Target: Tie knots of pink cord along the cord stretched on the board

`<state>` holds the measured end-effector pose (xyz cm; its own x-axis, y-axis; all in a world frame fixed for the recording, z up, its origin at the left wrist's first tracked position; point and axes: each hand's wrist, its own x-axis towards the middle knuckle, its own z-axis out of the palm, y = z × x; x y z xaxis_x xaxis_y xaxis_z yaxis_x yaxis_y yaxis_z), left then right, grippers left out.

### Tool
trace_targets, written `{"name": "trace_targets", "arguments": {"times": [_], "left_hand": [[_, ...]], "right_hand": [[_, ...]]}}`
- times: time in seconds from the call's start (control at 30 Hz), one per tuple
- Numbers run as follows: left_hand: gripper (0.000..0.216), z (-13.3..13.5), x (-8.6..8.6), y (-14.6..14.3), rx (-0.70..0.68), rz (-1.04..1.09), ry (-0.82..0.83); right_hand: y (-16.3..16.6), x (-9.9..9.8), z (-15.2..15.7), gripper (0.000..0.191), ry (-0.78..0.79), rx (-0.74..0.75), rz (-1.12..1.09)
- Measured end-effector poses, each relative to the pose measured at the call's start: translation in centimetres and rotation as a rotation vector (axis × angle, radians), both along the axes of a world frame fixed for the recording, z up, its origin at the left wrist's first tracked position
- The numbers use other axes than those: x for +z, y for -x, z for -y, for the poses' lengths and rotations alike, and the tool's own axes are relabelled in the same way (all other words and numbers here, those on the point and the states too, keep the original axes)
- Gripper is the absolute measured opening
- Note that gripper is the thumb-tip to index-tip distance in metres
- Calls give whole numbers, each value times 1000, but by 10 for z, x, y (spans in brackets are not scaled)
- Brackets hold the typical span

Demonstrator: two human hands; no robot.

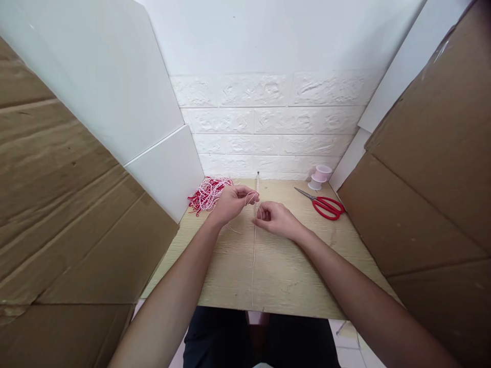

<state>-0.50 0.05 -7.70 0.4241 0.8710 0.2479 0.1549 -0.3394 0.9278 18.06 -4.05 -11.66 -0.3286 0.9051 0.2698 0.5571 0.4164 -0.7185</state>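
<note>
A thin pale cord (253, 255) runs straight down the middle of the light wooden table (291, 276), from the back wall to the front edge. My left hand (231, 202) pinches the cord just left of it, fingers closed. My right hand (276, 219) is closed on the same cord from the right, a little nearer to me. Both hands meet around the cord at mid-table. Fine loops of thread show between the fingers.
A heap of red and white cords (208, 194) lies at the back left. Red-handled scissors (324, 204) and a pink spool (319, 177) sit at the back right. Cardboard walls (57, 214) close in both sides. A white brick wall stands behind.
</note>
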Motion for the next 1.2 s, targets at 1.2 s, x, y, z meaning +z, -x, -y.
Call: {"name": "trace_targets", "arguments": {"times": [1.2], "left_hand": [[37, -6, -3, 8, 125, -141, 70]], "right_hand": [[-14, 0, -7, 7, 19, 48, 62]]}}
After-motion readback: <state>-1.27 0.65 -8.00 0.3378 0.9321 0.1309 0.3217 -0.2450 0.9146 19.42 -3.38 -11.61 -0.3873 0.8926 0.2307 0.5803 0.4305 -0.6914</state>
